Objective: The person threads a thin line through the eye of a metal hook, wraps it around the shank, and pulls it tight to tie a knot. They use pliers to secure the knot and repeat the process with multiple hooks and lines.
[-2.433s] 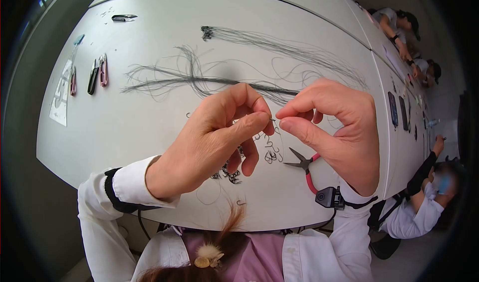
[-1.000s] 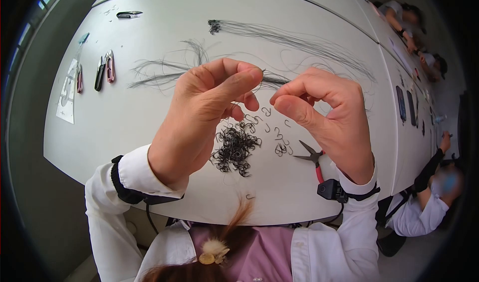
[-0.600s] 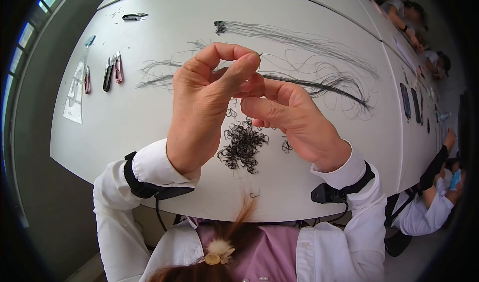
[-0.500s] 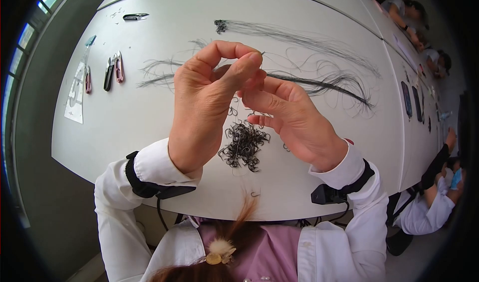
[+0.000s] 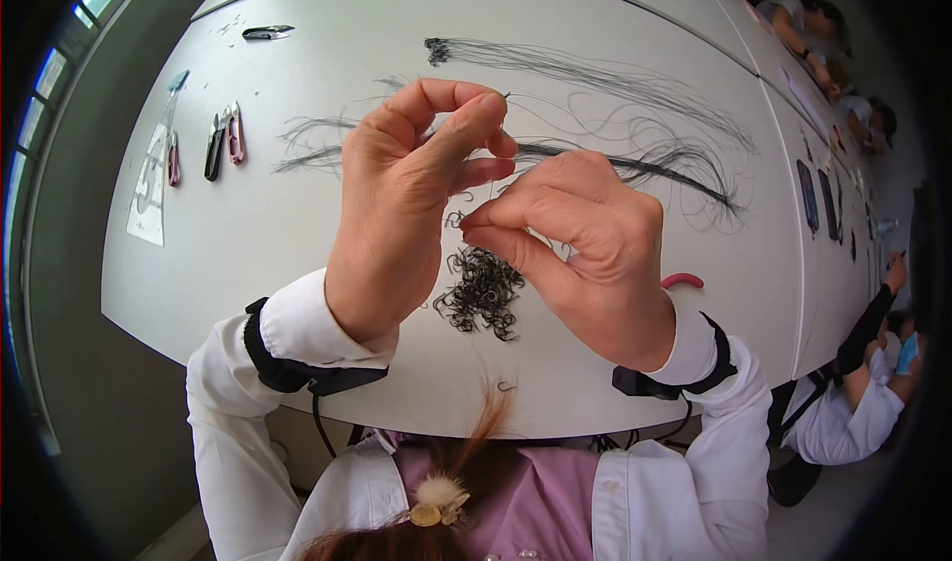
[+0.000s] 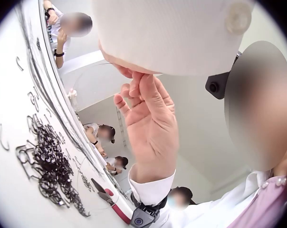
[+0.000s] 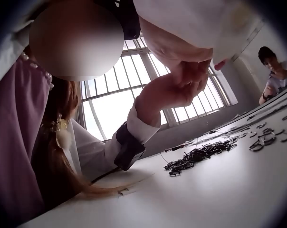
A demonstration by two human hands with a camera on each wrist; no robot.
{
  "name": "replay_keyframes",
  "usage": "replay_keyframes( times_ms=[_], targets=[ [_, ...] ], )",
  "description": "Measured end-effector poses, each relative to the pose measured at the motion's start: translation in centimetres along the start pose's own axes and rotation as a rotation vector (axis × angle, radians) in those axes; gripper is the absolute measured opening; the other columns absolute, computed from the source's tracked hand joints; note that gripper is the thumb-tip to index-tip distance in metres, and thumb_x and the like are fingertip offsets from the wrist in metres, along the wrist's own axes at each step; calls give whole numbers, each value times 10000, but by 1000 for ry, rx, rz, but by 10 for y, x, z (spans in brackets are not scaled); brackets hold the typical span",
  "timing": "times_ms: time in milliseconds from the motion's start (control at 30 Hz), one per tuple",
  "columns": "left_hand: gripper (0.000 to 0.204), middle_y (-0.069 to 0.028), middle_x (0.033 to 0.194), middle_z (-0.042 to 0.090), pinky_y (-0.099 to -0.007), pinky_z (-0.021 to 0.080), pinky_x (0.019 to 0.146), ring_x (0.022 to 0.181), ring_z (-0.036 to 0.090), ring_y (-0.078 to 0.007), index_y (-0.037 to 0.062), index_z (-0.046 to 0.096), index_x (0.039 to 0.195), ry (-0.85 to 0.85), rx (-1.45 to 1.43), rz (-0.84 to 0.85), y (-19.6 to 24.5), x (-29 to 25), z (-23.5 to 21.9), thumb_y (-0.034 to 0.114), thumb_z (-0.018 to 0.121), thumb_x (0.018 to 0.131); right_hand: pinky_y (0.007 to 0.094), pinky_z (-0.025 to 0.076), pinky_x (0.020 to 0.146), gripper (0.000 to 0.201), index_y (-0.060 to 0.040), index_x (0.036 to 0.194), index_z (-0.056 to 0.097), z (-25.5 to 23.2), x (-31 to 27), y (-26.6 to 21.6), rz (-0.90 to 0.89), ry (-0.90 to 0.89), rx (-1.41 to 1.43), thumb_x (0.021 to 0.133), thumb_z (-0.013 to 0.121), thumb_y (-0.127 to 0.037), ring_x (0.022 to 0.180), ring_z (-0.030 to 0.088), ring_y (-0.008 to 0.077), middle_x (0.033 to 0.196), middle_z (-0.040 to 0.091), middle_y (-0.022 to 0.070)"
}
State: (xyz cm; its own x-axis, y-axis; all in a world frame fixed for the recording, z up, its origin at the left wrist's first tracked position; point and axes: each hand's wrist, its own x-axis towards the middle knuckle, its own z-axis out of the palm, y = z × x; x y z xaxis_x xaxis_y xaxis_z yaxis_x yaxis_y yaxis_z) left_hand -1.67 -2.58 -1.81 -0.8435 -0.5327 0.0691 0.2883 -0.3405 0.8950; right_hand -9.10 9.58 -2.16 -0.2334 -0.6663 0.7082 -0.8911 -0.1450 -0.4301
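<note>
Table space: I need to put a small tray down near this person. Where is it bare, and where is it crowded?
Bare: the table between the clippers and the hook pile, and the near edge left of the left hand. Crowded: the line strands and the pile.

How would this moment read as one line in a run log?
left hand: pinches small dark metal hook | right hand: pinches thin line below | pile of dark metal hooks: on white table
</note>
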Motion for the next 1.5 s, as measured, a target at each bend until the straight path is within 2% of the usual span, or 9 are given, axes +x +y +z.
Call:
replay_keyframes(
  times_ms=[267, 633, 700, 833, 900, 933, 1000, 1133, 1500],
  targets=[
    [156, 11, 747, 550, -219, 469, 612, 651, 564, -78, 39, 561, 912, 6, -6, -206, 9, 0, 1, 175, 620, 862, 205, 315, 368, 95, -15, 623, 546, 3, -12, -34, -433, -113, -383, 606, 589, -99, 493, 432, 97, 613, 463, 53],
    [106, 71, 621, 404, -156, 286, 505, 548, 333, -22, 33, 562, 884, -32, -13, -304, 2, 21, -19, 121, 611, 849, 216, 320, 393, 113, 1, 652, 594, -15, -30, -82, -568, -434, -162, 617, 607, -107, 505, 448, 116, 669, 536, 71],
    [116, 71, 610, 400, -162, 275, 496, 543, 336, -20, 28, 563, 866, -22, 21, -313, 1, 21, -16, 128, 617, 845, 264, 455, 604, 285, 29, 829, 643, -30, -24, -85, -602, -526, -211, 699, 594, -219, 831, 587, 219, 811, 610, 81],
    [118, 69, 607, 417, -166, 261, 487, 530, 329, -18, 24, 577, 839, -63, 97, -295, -1, 20, -14, 132, 622, 841, 282, 458, 618, 214, 13, 806, 617, -27, -30, -93, -553, -520, -283, 719, 580, -179, 803, 585, 200, 795, 593, 98],
    [113, 78, 632, 414, -145, 223, 459, 528, 291, 1, 30, 579, 860, -186, 238, -262, 1, 15, -9, 140, 605, 873, 295, 439, 592, 157, 6, 775, 608, -16, -25, -80, -711, -107, -246, 709, 568, -131, 748, 557, 166, 780, 581, 84],
    [111, 78, 629, 418, -158, 217, 462, 519, 284, -4, 41, 576, 831, -197, 259, -223, 2, 11, -6, 140, 608, 871, 367, 442, 616, 128, 10, 810, 576, 1, -19, -77, -653, 133, -239, 756, 546, -101, 750, 558, 240, 817, 574, 122],
    [113, 75, 632, 424, -162, 222, 466, 521, 285, -5, 43, 569, 821, -203, 292, -170, 6, 4, 2, 136, 609, 870, 183, 335, 455, 106, -80, 779, 672, -40, 6, -56, -585, 2, -188, 712, 637, -155, 600, 485, 97, 701, 534, -23],
    [120, 46, 674, 499, -157, 268, 499, 565, 361, 3, 45, 544, 791, -204, 299, -70, 12, -9, 13, 102, 632, 849, 284, 438, 628, 319, -21, 905, 654, -76, 15, -12, 17, -64, -38, 615, 746, -116, 776, 535, 180, 867, 590, 71],
    [120, 20, 711, 534, -164, 337, 560, 642, 451, -24, 22, 562, 783, -196, 267, -63, 10, -15, 16, 74, 664, 817, 268, 416, 708, 159, -21, 774, 651, -61, 7, 8, 295, -113, 81, 632, 669, 48, 738, 543, 153, 760, 596, 54]
  ],
)
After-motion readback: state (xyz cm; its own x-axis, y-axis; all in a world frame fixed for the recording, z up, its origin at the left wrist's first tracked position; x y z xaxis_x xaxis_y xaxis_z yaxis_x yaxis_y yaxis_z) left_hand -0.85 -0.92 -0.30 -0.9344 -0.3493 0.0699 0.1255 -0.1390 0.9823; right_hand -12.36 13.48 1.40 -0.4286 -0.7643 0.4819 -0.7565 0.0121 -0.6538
